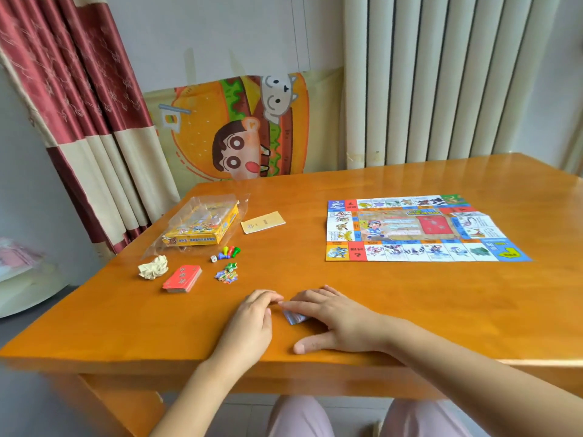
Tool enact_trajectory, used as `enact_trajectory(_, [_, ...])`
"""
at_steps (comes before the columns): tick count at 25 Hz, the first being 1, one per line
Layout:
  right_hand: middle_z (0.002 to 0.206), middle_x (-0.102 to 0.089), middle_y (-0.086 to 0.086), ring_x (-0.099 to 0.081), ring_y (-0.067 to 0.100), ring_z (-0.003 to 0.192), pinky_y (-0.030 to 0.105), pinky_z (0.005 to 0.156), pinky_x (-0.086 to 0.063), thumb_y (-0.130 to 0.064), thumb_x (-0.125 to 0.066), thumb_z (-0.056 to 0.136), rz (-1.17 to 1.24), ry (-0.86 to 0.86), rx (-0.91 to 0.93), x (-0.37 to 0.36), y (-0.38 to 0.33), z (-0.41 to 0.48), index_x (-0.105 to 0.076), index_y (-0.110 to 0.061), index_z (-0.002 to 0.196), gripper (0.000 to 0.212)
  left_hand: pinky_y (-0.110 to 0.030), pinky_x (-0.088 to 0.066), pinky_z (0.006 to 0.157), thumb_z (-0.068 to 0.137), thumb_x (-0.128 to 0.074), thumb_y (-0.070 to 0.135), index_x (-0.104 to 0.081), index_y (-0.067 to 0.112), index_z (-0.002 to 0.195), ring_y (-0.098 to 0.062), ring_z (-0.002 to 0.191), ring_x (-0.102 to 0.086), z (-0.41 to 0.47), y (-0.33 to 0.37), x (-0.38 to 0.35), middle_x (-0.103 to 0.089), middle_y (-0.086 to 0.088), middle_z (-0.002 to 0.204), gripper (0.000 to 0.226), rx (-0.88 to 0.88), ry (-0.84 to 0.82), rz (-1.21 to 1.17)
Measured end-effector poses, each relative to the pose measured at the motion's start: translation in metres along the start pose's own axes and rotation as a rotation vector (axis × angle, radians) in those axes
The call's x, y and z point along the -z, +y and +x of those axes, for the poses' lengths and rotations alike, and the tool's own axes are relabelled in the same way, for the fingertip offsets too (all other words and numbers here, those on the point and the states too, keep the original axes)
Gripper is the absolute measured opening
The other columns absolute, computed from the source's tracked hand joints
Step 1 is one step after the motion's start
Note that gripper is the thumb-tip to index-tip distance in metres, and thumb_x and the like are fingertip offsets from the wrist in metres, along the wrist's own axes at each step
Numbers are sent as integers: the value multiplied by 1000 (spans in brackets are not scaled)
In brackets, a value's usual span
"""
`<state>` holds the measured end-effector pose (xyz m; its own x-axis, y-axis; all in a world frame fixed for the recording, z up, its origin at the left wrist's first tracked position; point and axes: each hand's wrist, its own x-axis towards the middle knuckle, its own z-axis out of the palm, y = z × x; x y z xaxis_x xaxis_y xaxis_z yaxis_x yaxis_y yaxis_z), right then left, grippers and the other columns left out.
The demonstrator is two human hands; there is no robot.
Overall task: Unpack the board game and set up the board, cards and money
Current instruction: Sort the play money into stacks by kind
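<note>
Near the front edge of the surface, the right hand pressed straight fingers on a small blue pack, probably steadying it, while the left hand curled against its end (pinching or not, I couldn't tell), well apart from the unfolded board.

The glossy orange-brown wooden desk carries a flat paper game board. White squares with small creature drawings ring the board's edge. Its corners are orange, blue and green, and a red rectangle sits in its tan middle. Left of the board are a yellow cardboard box in clear wrap, a cream paper slip, a red card stack, a crumpled cream paper ball, a white die and yellow, red, green and blue pawns.
</note>
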<state>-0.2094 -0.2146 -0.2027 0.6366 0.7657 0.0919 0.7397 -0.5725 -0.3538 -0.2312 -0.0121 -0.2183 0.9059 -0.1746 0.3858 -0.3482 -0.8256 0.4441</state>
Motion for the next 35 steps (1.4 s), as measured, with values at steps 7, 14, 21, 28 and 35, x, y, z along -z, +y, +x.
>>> enact_trajectory(7, [141, -43, 5, -40, 23, 126, 34, 111, -22, -35, -63, 88, -140, 130, 31, -20, -25, -38, -29, -20, 149, 71, -5, -28, 91, 93, -41, -2, -62, 14, 116, -9, 113, -51, -28, 25, 0, -56, 4, 120, 34, -24, -15, 19])
enact_trajectory(14, [102, -66, 6, -60, 25, 90, 38, 95, -46, -20, -39, 90, -73, 443, 66, -49, -34, -60, -63, -13, 122, 41, 0, -27, 87, 93, -44, -1, -63, 14, 114, -7, 109, -51, -37, 38, 3, -56, 5, 116, 33, 0, -85, -40])
enact_trajectory(21, [99, -67, 5, -57, 19, 91, 19, 80, -39, -8, -50, 92, -19, 422, 72, -11, -17, -79, -66, -11, 117, 30, -2, -39, 79, 95, -47, 5, -64, 20, 111, -5, 103, -60, -11, 63, 7, -65, 8, 108, 28, 89, -228, -244])
enact_trajectory(28, [121, -65, 5, -57, 25, 112, 33, 90, -43, -22, -47, 99, -126, 640, -332, 67, 72, -104, -57, -15, 126, 30, -13, -22, 103, 100, -40, 15, -44, 22, 139, -13, 136, -35, 76, 108, -36, -39, 3, 147, 40, -135, -312, -72])
enact_trajectory(35, [127, -61, 4, -57, 25, 116, 27, 88, -41, -17, -49, 99, -58, 608, -514, 95, 135, -114, -54, -18, 133, 34, -39, -3, 119, 102, -22, 44, -16, 32, 150, -19, 147, -3, 126, 99, -85, -7, 0, 160, 51, -82, -546, 217])
